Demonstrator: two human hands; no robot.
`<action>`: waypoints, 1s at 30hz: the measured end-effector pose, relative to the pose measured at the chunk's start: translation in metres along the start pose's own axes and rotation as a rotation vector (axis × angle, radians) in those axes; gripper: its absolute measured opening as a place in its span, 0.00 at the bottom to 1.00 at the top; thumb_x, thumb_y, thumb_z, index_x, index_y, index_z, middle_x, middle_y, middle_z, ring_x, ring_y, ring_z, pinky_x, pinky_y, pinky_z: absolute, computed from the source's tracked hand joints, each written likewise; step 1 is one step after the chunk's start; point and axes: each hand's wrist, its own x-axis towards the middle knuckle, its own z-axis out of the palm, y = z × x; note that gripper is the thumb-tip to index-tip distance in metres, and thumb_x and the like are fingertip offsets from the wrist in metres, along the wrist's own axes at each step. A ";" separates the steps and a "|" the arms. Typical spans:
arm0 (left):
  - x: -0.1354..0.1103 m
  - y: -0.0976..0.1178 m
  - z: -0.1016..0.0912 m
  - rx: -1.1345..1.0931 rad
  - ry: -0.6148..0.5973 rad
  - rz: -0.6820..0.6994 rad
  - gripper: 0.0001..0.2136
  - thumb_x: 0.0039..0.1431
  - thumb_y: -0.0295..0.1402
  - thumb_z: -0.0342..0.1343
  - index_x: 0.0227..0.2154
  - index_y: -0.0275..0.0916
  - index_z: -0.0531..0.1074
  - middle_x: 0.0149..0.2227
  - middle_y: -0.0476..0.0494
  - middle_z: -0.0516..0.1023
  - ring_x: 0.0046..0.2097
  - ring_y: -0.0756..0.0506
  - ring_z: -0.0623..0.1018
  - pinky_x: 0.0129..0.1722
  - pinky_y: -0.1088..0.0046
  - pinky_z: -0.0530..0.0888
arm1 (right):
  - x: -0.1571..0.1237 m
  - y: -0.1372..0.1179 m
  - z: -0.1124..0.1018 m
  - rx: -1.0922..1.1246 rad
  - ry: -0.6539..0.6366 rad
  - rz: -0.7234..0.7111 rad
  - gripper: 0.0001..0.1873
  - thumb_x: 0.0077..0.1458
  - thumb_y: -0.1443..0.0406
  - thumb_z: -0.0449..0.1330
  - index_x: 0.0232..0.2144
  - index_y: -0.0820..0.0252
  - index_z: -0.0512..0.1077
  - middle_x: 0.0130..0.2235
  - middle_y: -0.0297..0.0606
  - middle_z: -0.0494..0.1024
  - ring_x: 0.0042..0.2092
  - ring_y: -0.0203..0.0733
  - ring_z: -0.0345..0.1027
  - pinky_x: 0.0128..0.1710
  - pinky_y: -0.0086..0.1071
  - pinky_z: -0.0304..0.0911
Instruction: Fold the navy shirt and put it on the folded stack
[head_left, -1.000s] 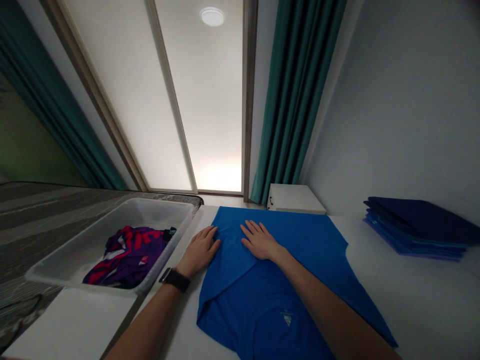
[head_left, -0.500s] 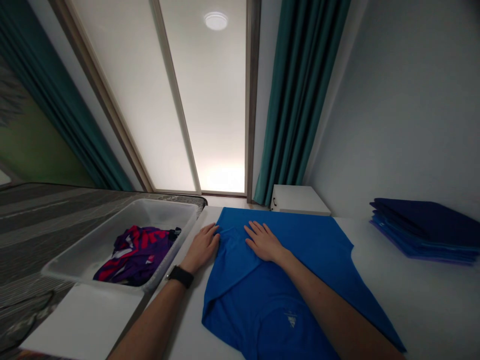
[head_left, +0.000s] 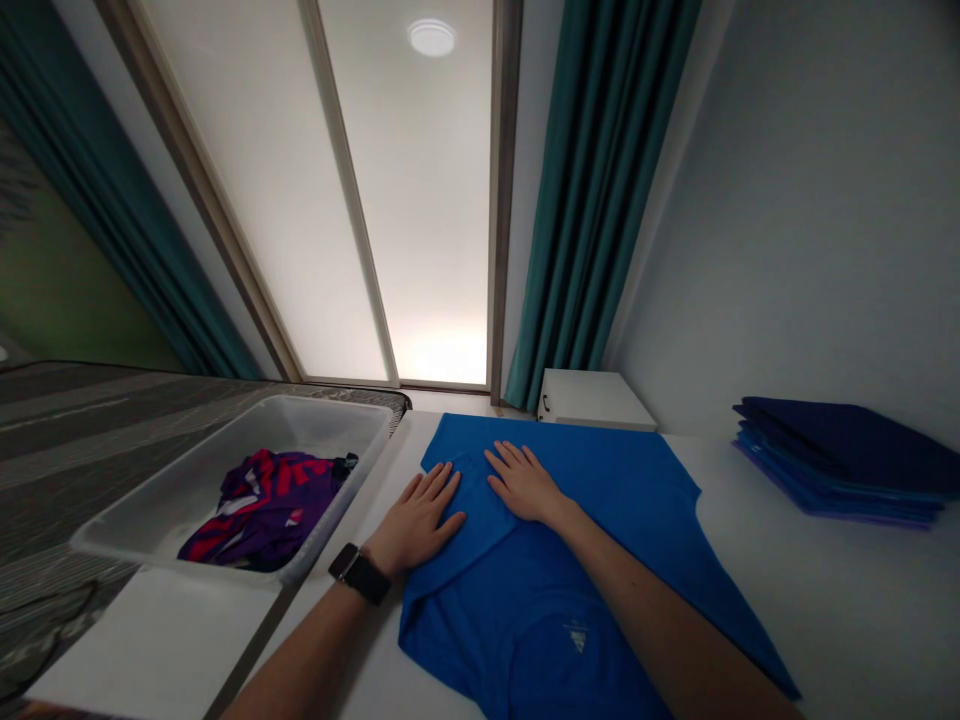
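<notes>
A blue T-shirt (head_left: 615,470) lies spread on the white table (head_left: 735,580), its neckline with a small pale logo towards me. Its left side is folded inward over the body, with the sleeve on top. My left hand (head_left: 418,518), a black watch on the wrist, rests flat with fingers spread on the folded left edge. Further right, my right hand (head_left: 525,484) lies palm down on the shirt beside the folded part, fingers stretched out. My right forearm crosses the shirt and hides some of it.
To the left stands a translucent plastic bin (head_left: 330,415) holding a crumpled purple and red garment (head_left: 274,505). A stack of folded dark and bright blue clothes (head_left: 847,460) sits at the right by the wall. Behind the table is a white cabinet (head_left: 596,395).
My left hand has moved right from the shirt's left edge onto the folded fabric, its fingers spreading. My right hand has stayed in place. The view has shifted slightly.
</notes>
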 end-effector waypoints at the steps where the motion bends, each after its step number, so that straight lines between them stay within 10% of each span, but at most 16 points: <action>1: 0.000 0.000 0.000 0.007 0.006 0.001 0.30 0.65 0.51 0.40 0.66 0.45 0.51 0.69 0.43 0.50 0.69 0.41 0.50 0.66 0.55 0.48 | 0.000 0.000 -0.001 0.000 0.000 0.001 0.34 0.65 0.50 0.34 0.68 0.57 0.46 0.70 0.39 0.41 0.70 0.44 0.29 0.66 0.45 0.27; 12: 0.006 -0.019 -0.014 -0.273 0.345 -0.093 0.22 0.68 0.41 0.40 0.58 0.38 0.66 0.59 0.38 0.70 0.60 0.41 0.68 0.61 0.57 0.63 | -0.004 -0.002 -0.008 0.037 -0.007 -0.004 0.32 0.66 0.52 0.38 0.67 0.59 0.50 0.69 0.43 0.45 0.69 0.47 0.33 0.66 0.47 0.30; 16: 0.008 -0.038 -0.016 -0.360 0.461 -0.111 0.16 0.64 0.34 0.44 0.48 0.37 0.73 0.47 0.39 0.78 0.50 0.42 0.75 0.53 0.60 0.70 | -0.007 -0.011 -0.022 0.071 0.080 -0.072 0.25 0.66 0.58 0.45 0.60 0.62 0.62 0.62 0.49 0.63 0.63 0.49 0.53 0.61 0.43 0.47; 20: 0.014 -0.046 -0.010 -0.369 0.489 -0.147 0.14 0.60 0.29 0.47 0.44 0.38 0.74 0.43 0.41 0.79 0.45 0.43 0.76 0.49 0.63 0.72 | -0.021 -0.048 -0.033 0.057 0.192 -0.229 0.14 0.64 0.65 0.50 0.48 0.60 0.70 0.45 0.43 0.75 0.47 0.45 0.66 0.47 0.37 0.58; 25: 0.023 -0.045 -0.009 -0.359 0.442 -0.190 0.15 0.58 0.27 0.47 0.45 0.37 0.75 0.39 0.41 0.79 0.39 0.44 0.75 0.43 0.67 0.72 | -0.056 -0.103 -0.017 -0.062 0.183 -0.560 0.06 0.62 0.67 0.53 0.40 0.59 0.69 0.39 0.39 0.73 0.41 0.42 0.64 0.41 0.35 0.54; 30: 0.032 -0.043 -0.013 -0.361 0.404 -0.184 0.13 0.59 0.28 0.49 0.42 0.37 0.76 0.38 0.43 0.79 0.34 0.46 0.74 0.39 0.70 0.71 | -0.073 -0.118 0.002 -0.113 0.218 -0.598 0.05 0.60 0.65 0.55 0.39 0.59 0.67 0.40 0.39 0.70 0.42 0.43 0.59 0.40 0.35 0.52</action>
